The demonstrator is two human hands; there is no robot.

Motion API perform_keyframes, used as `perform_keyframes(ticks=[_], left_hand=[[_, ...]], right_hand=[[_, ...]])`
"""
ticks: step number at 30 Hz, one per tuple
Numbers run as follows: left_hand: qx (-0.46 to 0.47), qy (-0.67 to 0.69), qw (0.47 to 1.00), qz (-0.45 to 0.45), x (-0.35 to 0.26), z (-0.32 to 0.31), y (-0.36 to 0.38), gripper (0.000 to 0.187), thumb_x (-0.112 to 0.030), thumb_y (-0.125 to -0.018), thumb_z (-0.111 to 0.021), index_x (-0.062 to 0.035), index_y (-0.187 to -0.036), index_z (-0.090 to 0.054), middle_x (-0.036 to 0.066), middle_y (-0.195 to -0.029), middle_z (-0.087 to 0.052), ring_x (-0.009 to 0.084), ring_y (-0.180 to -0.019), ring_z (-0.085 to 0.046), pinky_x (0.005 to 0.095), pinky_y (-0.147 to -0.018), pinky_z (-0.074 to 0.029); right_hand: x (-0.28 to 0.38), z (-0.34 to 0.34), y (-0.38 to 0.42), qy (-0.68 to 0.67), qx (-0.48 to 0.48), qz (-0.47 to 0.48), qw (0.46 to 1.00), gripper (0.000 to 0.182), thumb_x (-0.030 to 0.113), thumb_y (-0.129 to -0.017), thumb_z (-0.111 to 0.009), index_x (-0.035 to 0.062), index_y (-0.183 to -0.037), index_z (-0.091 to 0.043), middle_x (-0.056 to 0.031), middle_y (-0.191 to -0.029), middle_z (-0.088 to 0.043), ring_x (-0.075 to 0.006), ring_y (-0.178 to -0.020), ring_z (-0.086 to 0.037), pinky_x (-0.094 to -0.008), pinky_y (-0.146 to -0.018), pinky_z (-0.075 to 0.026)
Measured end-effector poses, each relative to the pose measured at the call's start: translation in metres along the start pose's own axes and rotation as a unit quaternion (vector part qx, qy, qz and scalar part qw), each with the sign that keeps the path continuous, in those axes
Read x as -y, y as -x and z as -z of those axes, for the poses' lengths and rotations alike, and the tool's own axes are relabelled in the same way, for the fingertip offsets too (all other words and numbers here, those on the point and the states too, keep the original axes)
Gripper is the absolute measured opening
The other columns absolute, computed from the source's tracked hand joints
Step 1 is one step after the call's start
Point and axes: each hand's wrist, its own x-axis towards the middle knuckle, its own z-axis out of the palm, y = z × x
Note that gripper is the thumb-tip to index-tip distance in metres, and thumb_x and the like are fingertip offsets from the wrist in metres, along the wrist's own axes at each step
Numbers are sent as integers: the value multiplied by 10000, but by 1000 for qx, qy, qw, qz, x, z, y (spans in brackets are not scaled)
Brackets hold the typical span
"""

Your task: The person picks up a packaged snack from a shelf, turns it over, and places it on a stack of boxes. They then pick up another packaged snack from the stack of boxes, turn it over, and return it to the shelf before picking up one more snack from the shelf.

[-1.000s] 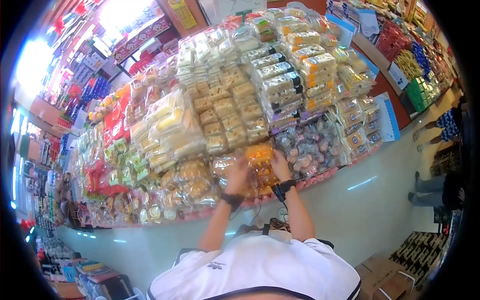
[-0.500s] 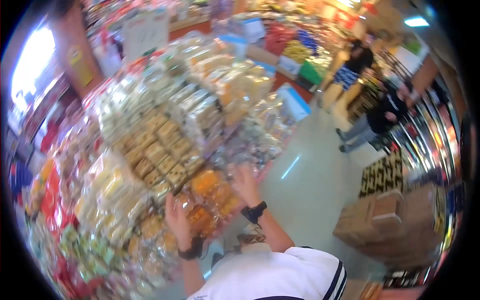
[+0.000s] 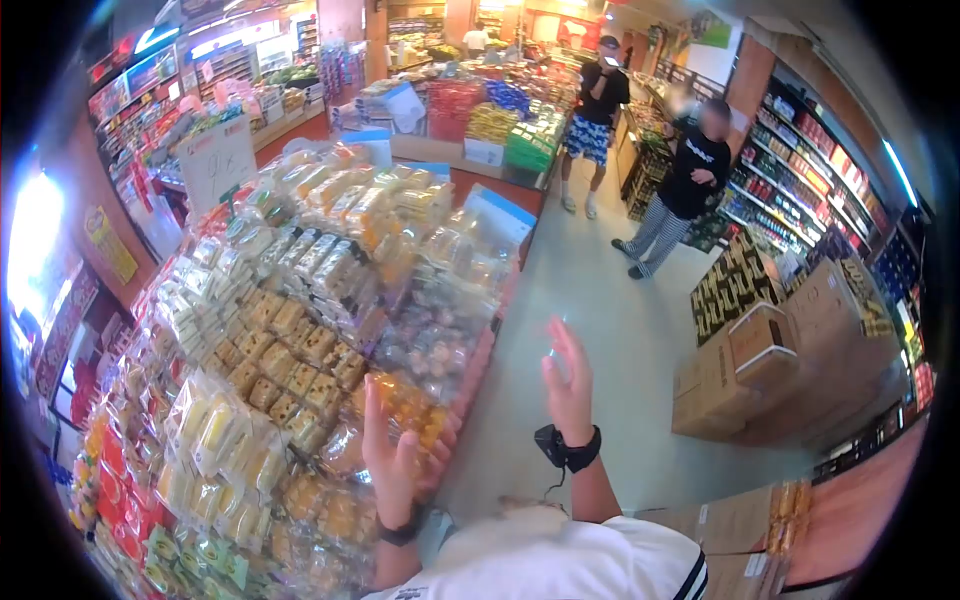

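My left hand (image 3: pixel 392 462) is raised over the near edge of a big display of bagged baked goods, fingers up, thumb apart, holding nothing. Behind its fingers lie orange packets (image 3: pixel 415 398) in shiny clear wrap. My right hand (image 3: pixel 570 392) is up over the aisle floor, off to the right of the display, open with thumb and fingers spread. Left of my left hand are rows of brown square cakes with dark spots (image 3: pixel 290 372). Closer in sit bags of pale yellow rolls (image 3: pixel 215 430). Both wrists wear black bands.
Two people, one in blue patterned shorts (image 3: pixel 587 140) and one in checked trousers (image 3: pixel 660 240), stand in the aisle (image 3: pixel 560 270). Large cardboard boxes (image 3: pixel 735 385) are stacked on the right, below drink shelves (image 3: pixel 815 165). A handwritten sign (image 3: pixel 215 160) stands behind the display.
Both hands have come up from the orange packets; the right has moved right, out over the aisle. My view has tilted up, bringing in more of the shop.
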Motion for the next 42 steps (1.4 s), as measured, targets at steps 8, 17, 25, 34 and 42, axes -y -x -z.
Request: perform_keyframes(ticks=[8,17,25,34,42], left_hand=[[96,9,993,-68,-5,-90,33,734,-114,-814,-643,12,-1463,-324,198,-1568,-215,299,-1430,-268,411,-1134,-267],[231,-28,971,-61,-34,-209,139,758,-69,-751,-712,12,-1430,-385,219,-1539,-273,344,-1428,-274,423,-1143,-263],[346,-74,934,-48,-40,-282,229,749,-154,-835,-708,-27,-1470,-332,178,-1561,-244,299,-1428,-279,408,-1133,-276],[459,-30,877,-137,-73,-375,283,771,-150,-809,-736,-7,-1454,-340,200,-1553,-247,325,-1436,-259,416,-1145,-253],[466,-4,872,-153,-90,-395,312,760,-125,-809,-729,6,-1449,-341,211,-1550,-248,331,-1429,-274,404,-1133,-278]], right_hand=[[5,146,57,-12,-97,-42,994,601,136,-907,-559,19,-1459,-350,-151,-1486,-382,-253,-1342,-407,-399,-1095,-323],[-13,320,190,88,-67,-315,943,622,126,-920,-618,8,-1454,-322,-157,-1478,-372,-270,-1308,-444,-378,-1040,-406],[-28,424,314,54,-191,-337,920,573,173,-928,-617,52,-1432,-372,-139,-1348,-518,-243,-1171,-536,-377,-962,-446],[45,523,460,183,-500,-262,805,527,288,-990,-519,68,-1448,-383,-126,-1405,-476,-213,-1183,-519,-351,-945,-431],[72,520,514,160,-576,-333,729,488,304,-1000,-476,108,-1442,-404,-114,-1458,-429,-249,-1246,-481,-382,-971,-422]])
